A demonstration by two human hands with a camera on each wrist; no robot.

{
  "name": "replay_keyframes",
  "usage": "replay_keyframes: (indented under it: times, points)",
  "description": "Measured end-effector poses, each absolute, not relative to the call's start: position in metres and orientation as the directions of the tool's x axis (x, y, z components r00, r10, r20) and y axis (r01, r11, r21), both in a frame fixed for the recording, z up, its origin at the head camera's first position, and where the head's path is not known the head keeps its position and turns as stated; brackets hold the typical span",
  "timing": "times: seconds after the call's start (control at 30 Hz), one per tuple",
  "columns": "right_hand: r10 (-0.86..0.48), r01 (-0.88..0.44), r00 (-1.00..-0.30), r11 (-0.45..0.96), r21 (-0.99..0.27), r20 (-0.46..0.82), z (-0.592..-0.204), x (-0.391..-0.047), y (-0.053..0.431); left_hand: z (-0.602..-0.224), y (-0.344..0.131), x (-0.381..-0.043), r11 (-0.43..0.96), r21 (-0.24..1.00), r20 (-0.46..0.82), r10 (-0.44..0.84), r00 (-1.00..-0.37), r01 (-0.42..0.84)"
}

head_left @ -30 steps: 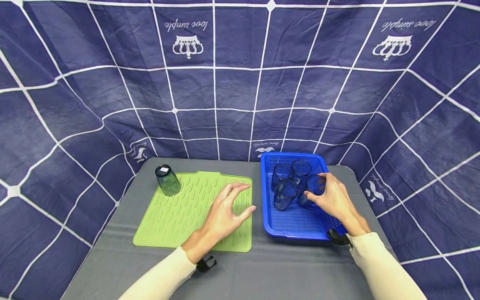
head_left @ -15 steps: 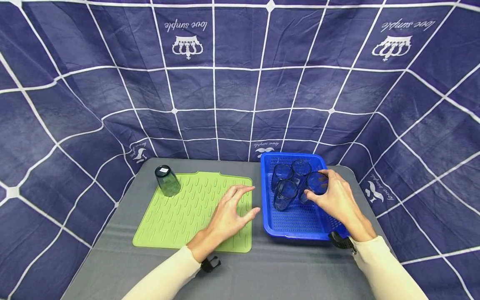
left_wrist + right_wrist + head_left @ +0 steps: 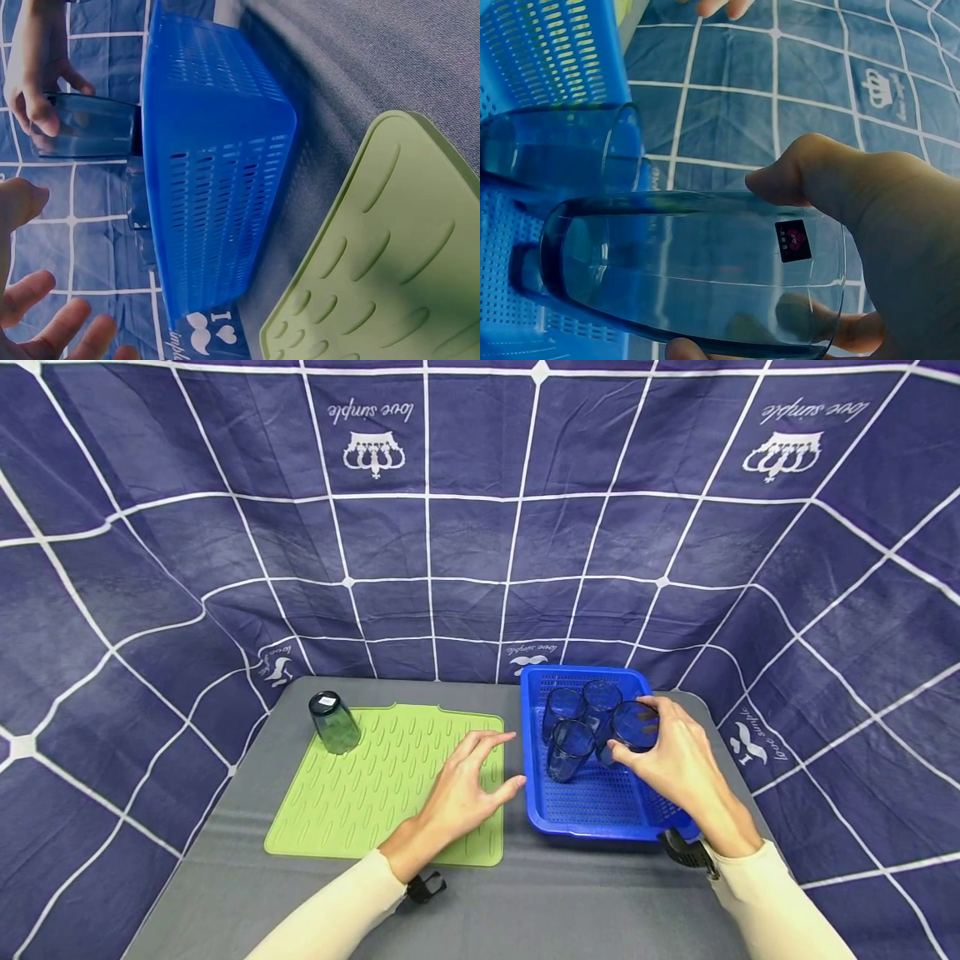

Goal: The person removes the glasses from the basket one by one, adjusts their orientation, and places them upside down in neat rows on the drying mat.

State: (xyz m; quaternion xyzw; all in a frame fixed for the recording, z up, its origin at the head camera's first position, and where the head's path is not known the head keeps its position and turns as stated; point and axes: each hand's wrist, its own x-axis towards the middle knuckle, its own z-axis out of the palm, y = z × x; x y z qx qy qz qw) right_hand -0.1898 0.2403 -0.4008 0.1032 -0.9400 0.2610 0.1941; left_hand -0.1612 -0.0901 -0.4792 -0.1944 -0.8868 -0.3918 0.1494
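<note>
My right hand [image 3: 678, 760] grips a clear bluish drinking glass [image 3: 634, 727] near its rim, thumb on one side and fingers on the other. In the right wrist view the glass [image 3: 690, 270] bears a small dark label. The left wrist view has most of this glass [image 3: 94, 127] above the rim of the blue plastic basket [image 3: 528, 760]. Several similar glasses [image 3: 572, 750] stand mouth up inside the basket. My left hand [image 3: 461, 797] hovers over the right edge of the green ridged mat [image 3: 360, 802], fingers and thumb spread, holding nothing.
An upside-down glass [image 3: 337, 727] stands at the mat's far left corner. The grey table [image 3: 525, 893] carries mat and basket side by side. A blue checked cloth [image 3: 480, 543] hangs behind and along both sides.
My right hand has raised the gripped glass higher out of the basket. My left hand has drifted slightly right, toward the basket. The other glasses have stayed put.
</note>
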Motion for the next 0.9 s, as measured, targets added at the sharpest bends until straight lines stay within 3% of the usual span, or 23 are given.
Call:
replay_keyframes:
  times: [0.37,0.9]
  points:
    - [-0.094,-0.321,-0.886,0.83,-0.456,0.453,-0.391,-0.18,0.236,-0.477,-0.085,-0.161,0.612,0.631,0.429,0.237,-0.872,0.476]
    - [-0.032,-0.296,-0.91,0.749,-0.593,0.413,-0.394,-0.168,0.225,-0.474,-0.077,-0.158,0.582,0.631,0.462,0.248,-0.851,0.512]
